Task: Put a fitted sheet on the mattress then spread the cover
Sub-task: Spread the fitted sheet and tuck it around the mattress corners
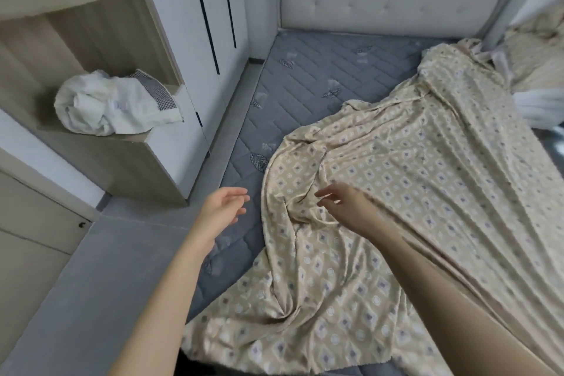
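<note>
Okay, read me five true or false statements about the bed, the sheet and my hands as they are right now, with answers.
1. The patterned sheet covers the whole mattress. False: the grey mattress is bare near the headboard and along its left side.
2. The left hand holds nothing, with its fingers relaxed. True.
3. The right hand grips a pillow. False: it is open over the sheet and holds nothing.
4. A crumpled white cloth lies on a shelf to the left of the bed. True.
5. The headboard is bare wood. False: it is pale, padded and tufted.
</note>
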{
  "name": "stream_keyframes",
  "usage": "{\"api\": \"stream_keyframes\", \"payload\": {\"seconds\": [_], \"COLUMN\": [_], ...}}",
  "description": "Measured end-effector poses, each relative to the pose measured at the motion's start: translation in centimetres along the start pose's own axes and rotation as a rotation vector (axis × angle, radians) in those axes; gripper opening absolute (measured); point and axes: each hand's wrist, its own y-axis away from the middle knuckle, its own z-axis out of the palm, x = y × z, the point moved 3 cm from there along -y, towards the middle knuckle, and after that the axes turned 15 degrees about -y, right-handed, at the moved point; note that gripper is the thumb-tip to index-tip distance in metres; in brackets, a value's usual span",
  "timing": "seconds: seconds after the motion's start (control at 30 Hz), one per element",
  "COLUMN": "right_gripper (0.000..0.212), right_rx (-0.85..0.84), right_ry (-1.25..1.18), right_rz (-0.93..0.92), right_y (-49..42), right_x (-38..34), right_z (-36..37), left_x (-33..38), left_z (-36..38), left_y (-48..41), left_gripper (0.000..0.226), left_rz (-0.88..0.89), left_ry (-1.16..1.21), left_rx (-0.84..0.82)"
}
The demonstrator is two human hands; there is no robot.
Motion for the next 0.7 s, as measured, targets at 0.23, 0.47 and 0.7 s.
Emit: {"api": "stream_keyframes", "payload": {"seconds": [0.23,0.47,0.7], "right_gripper": [0.022,0.028,0.03], "right_rx": [0.301,0.489,0.483], "right_ry": [-0.283,-0.459,-0.566], "right_rz": [0.424,0.612,0.803], "right_y": [2.5,6.5,9.9], "right_x": [0.4,1.1,3.8], "right_z": [8.3,13.0,16.1], "left_x": [-0.5,-0.1,-2.3], "left_z": [-6.6,-5.2,0.3], "left_y": [-5.7,-7.8,-9.3], "left_gripper": [0.017,0.015,0.014], "left_rz": [0.278,0.324,0.261], "left_ry": [-0.373,-0.434,-0.528], "left_rx": [-0.261,-0.541,-0.682]}}
